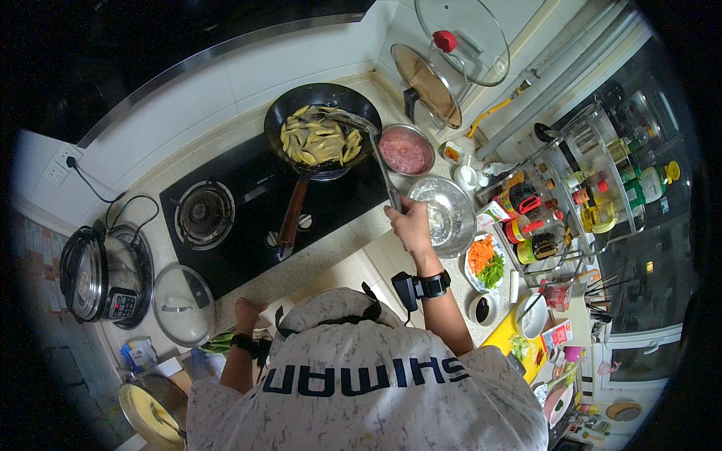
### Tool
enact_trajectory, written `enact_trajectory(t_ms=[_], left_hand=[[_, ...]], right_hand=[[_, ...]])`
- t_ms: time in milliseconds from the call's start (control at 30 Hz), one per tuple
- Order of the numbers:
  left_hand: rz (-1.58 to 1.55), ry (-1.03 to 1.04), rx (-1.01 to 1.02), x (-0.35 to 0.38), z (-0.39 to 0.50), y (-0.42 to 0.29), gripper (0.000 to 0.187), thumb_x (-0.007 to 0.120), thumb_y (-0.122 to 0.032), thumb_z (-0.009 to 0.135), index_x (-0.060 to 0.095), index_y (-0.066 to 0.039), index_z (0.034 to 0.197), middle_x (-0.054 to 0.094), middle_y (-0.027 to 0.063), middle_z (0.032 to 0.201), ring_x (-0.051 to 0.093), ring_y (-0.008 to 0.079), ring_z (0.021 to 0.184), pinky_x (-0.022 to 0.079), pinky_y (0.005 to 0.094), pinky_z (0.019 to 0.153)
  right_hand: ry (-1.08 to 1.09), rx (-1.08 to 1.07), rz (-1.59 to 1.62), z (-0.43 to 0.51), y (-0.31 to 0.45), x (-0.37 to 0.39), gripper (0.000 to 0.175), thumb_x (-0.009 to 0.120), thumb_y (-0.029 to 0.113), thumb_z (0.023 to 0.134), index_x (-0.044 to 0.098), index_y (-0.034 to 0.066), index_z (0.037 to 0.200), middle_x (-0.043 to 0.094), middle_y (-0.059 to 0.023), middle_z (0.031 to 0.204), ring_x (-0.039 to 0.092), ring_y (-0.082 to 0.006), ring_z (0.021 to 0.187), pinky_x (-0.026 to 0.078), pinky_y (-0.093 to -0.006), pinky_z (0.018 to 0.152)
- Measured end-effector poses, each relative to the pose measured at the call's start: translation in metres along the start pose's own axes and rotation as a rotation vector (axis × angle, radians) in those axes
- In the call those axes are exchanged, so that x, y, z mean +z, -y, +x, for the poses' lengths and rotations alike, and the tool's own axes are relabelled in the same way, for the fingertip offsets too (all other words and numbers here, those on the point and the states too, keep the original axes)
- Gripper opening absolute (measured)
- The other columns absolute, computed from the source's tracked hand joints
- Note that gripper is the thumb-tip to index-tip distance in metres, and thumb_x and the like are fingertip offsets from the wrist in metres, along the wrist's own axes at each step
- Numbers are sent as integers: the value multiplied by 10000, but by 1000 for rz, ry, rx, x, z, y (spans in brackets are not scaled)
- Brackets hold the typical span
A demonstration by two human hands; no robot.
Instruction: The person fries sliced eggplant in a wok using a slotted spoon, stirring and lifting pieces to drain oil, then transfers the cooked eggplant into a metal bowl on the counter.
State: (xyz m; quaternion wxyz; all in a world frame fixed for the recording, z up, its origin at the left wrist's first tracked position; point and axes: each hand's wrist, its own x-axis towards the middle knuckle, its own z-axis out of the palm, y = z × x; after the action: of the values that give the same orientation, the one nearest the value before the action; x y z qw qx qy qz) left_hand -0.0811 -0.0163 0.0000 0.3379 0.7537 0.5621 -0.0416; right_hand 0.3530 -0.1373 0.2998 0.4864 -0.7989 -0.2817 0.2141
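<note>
My right hand (410, 222) is closed around the handle of a metal spatula (381, 160), whose blade end reaches into a black wok (276, 118). Pale yellow-green sliced food (318, 138) lies spread over the bottom of the wok, which sits on the right side of the black gas stove (248, 225). Its wooden handle (295, 211) points toward me, and nobody holds it. My left hand (248, 310) rests near the counter's front edge, beside a glass lid (184, 305); its fingers are hard to make out.
Right of the wok stand a bowl of pink raw meat (405, 151), a metal bowl (448, 217) and a plate of cut orange and green vegetables (486, 262). A bottle rack (564, 214) stands further right. An electric pressure cooker (107, 276) stands left of the stove.
</note>
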Motion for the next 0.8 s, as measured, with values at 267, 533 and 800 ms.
enact_trajectory(t_ms=[267, 533, 800], left_hand=[[-183, -14, -123, -9, -6, -16, 493, 863, -305, 563, 575, 73, 693, 622, 220, 651, 632, 329, 592, 492, 417, 554], [-62, -231, 266, -13, -11, -20, 520, 715, -253, 774, 354, -87, 438, 343, 40, 387, 308, 161, 316, 335, 320, 370], [117, -133, 248, -19, -13, -25, 576, 674, -326, 815, 256, -147, 463, 215, 1, 408, 230, 137, 347, 280, 311, 379]], right_hand=[[24, -7, 30, -3, 5, 1, 180, 669, 100, 778, 616, -70, 802, 496, -18, 585, 420, -88, 550, 368, -299, 485], [21, -27, -22, -5, 5, 6, 191, 672, 109, 773, 611, -73, 769, 463, -33, 543, 402, -96, 526, 363, -315, 478], [59, -64, -15, -7, 5, 7, 180, 666, 107, 799, 575, -11, 697, 465, 27, 540, 395, -55, 448, 311, -258, 398]])
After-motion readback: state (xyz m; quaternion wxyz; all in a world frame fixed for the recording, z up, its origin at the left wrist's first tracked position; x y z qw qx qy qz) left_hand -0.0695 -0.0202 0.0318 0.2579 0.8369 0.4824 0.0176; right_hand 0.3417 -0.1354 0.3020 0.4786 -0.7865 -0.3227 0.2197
